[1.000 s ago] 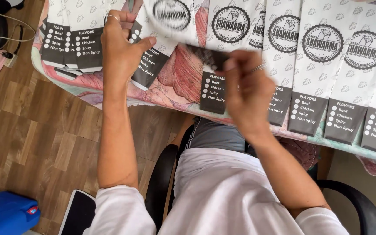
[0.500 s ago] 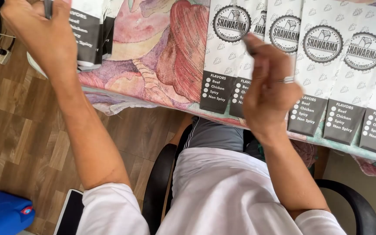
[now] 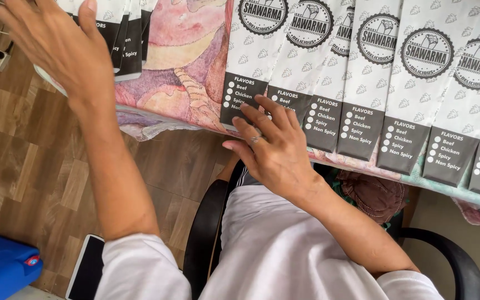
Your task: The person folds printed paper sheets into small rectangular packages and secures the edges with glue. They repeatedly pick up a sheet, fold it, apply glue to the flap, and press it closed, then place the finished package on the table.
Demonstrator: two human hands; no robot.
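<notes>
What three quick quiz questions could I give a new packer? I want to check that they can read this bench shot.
1. True or false: the right hand rests on the lower ends of the paper sleeves in the overlapping row.
2. Which hand is over the separate stack of sleeves at the upper left: A) the left hand, B) the right hand, C) neither?
3. What covers the table under the sleeves?

Key:
1. True; its fingers lie on the dark printed ends near the table edge.
2. A.
3. A patterned cloth in pink and purple tones.
</notes>
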